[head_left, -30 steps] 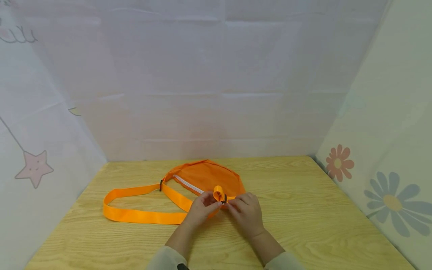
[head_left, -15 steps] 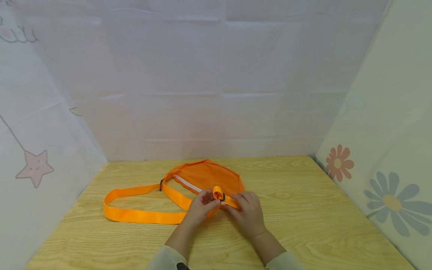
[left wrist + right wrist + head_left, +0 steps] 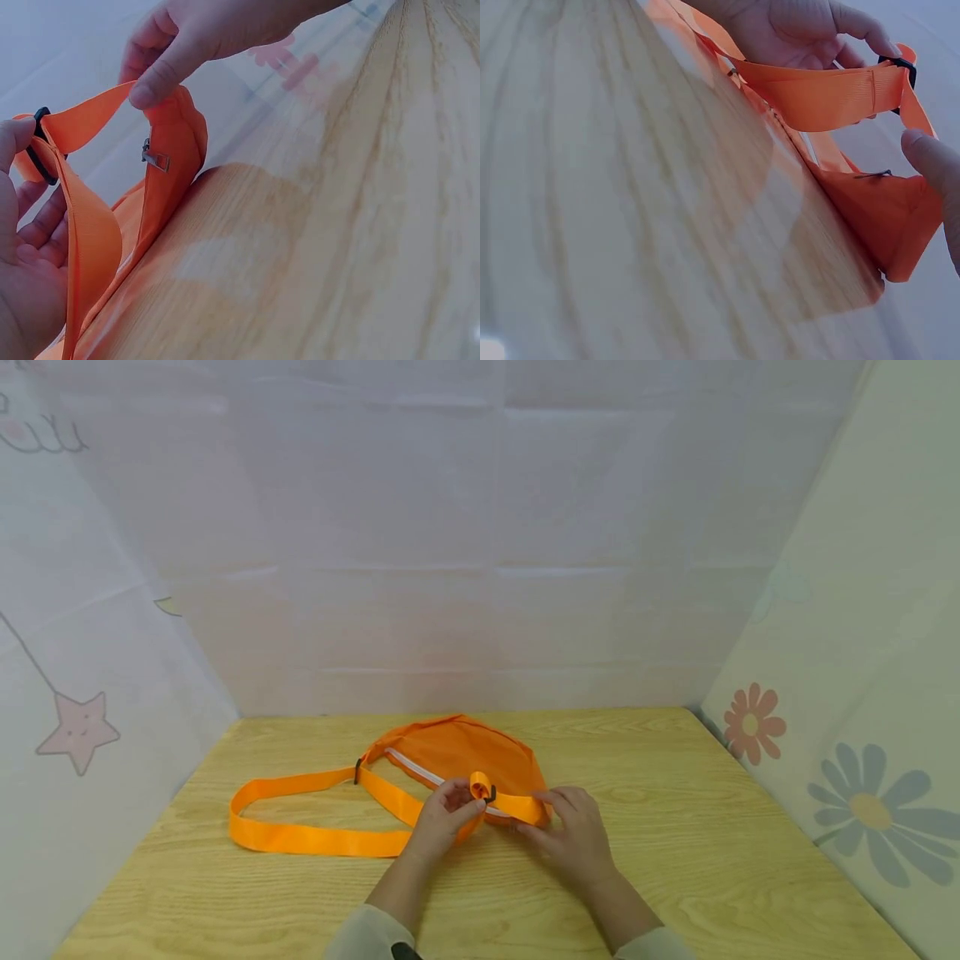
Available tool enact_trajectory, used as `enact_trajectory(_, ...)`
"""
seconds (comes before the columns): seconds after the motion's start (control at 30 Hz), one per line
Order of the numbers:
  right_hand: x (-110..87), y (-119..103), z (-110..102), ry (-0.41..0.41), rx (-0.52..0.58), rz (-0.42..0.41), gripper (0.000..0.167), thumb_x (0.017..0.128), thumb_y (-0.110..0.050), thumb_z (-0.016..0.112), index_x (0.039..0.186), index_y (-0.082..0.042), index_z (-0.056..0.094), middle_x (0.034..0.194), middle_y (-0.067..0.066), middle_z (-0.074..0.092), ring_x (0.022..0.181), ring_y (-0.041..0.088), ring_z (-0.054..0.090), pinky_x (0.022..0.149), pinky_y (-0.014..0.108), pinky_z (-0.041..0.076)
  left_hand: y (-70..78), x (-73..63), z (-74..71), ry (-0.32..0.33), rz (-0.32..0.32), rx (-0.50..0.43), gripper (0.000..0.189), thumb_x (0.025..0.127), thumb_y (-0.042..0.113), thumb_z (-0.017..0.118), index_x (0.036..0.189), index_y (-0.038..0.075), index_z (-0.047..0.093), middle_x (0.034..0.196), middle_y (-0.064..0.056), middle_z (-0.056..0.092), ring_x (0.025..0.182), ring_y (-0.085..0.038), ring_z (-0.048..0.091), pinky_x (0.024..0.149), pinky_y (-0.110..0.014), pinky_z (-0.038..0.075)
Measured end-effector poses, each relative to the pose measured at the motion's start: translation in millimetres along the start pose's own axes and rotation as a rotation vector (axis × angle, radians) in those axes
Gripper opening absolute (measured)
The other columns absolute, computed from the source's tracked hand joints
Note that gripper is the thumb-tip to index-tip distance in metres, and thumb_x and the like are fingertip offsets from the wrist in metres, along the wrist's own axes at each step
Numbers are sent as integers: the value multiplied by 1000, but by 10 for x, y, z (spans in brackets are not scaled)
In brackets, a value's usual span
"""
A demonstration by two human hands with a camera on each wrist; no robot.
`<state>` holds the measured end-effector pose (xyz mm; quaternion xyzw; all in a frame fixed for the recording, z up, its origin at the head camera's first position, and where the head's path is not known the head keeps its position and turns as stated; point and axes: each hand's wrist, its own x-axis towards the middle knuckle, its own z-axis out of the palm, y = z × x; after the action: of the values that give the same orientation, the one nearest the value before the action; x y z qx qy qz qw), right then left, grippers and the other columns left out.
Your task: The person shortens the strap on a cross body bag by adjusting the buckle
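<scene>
An orange bag (image 3: 468, 752) with a white zipper (image 3: 414, 767) lies on the table. My left hand (image 3: 441, 823) pinches the black strap slider (image 3: 42, 146) at the bag's right side, with a small loop of orange strap (image 3: 478, 782) standing up beside it. My right hand (image 3: 576, 837) pinches the strap between thumb and fingers near the bag's right end. Between the hands a short length of strap runs from slider to right fingertips. In the left wrist view a metal zipper pull (image 3: 156, 157) hangs on the bag below the right thumb.
The rest of the strap (image 3: 315, 841) lies in a wide loop to the left, through a second black slider (image 3: 357, 772). The wooden table (image 3: 720, 860) meets a white cloth backdrop (image 3: 480, 610) behind and printed cloth at both sides.
My right hand has moved to the right along the strap, away from the slider, so more strap shows between the hands. My left hand and the slider have shifted slightly left.
</scene>
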<state>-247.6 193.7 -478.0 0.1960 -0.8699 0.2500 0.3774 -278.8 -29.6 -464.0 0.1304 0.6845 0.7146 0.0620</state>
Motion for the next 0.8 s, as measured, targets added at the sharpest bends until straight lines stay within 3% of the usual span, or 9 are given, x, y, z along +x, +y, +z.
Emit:
enact_trajectory(0.3, 16, 6, -75, -250, 257, 383, 52, 71, -30, 88, 117, -12, 71, 110, 2, 65, 110, 22, 56, 96, 49, 47, 8, -9, -1, -7, 20, 1, 39, 91, 14, 69, 122, -6, 54, 106, -5, 63, 95, -11, 59, 84, -17, 51)
enact_trajectory(0.57, 36, 5, -106, -337, 406, 522, 50, 75, -29, 85, 120, -16, 70, 115, 0, 64, 112, 21, 53, 100, 52, 43, -1, -6, -1, -39, 15, -33, 40, 90, 9, 69, 124, -5, 53, 108, -3, 62, 99, -12, 59, 86, -18, 51)
enact_trajectory(0.8, 59, -49, -106, -368, 451, 610, 38, 79, -29, 82, 114, -20, 72, 116, -1, 64, 106, 16, 53, 91, 37, 45, -6, -13, -6, -85, 40, -56, 42, 90, 8, 69, 126, -5, 51, 110, 1, 62, 101, -13, 58, 90, -18, 49)
